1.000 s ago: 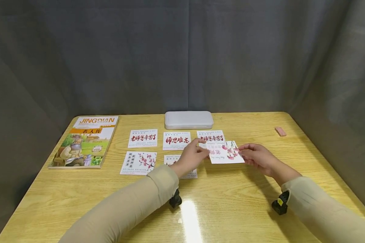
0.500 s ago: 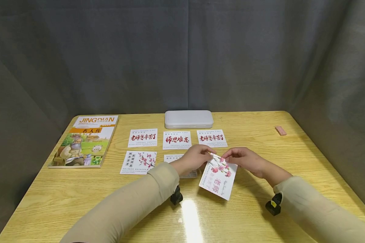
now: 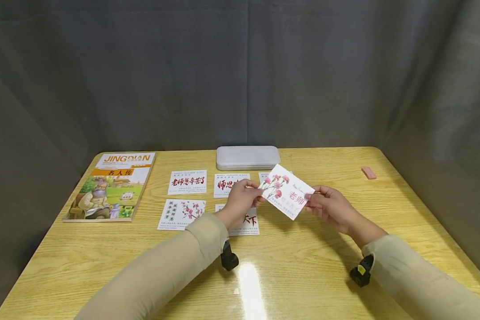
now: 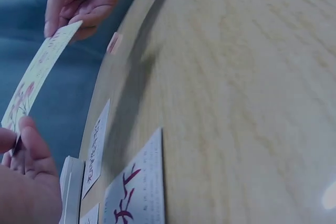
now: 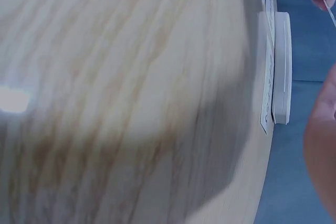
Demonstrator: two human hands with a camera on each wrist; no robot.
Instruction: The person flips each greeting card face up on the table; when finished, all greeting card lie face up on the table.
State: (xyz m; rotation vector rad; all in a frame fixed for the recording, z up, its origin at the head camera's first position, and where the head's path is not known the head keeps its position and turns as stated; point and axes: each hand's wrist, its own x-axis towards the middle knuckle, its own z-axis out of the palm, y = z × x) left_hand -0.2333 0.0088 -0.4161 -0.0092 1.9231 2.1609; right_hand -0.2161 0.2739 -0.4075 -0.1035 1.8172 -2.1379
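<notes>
A white greeting card (image 3: pixel 287 194) with pink carnations and red lettering is held up, tilted, above the table. My left hand (image 3: pixel 240 201) pinches its left corner beside the flowers. At the opposite edge, my right hand (image 3: pixel 331 209) grips it by the lettering. The left wrist view shows the card (image 4: pixel 39 72) clear of the table, between both hands. Beneath and behind it, a card with red writing (image 3: pixel 264 177) is mostly covered. My left hand partly hides a red-lettered card (image 3: pixel 248 226) in the front row and the middle card (image 3: pixel 224 184) behind.
A white case (image 3: pixel 248 158) stands at the back. Left of the cards lies an illustrated book (image 3: pixel 110 186). A card with red writing (image 3: pixel 187 182) and a blossom card (image 3: pixel 180 213) lie flat nearby. A pink eraser-like block (image 3: pixel 369 173) sits at the right.
The flower card has been turned, its carnations going from the right end to the top and now to the left. Both hands have shifted their hold and moved apart since half a second ago.
</notes>
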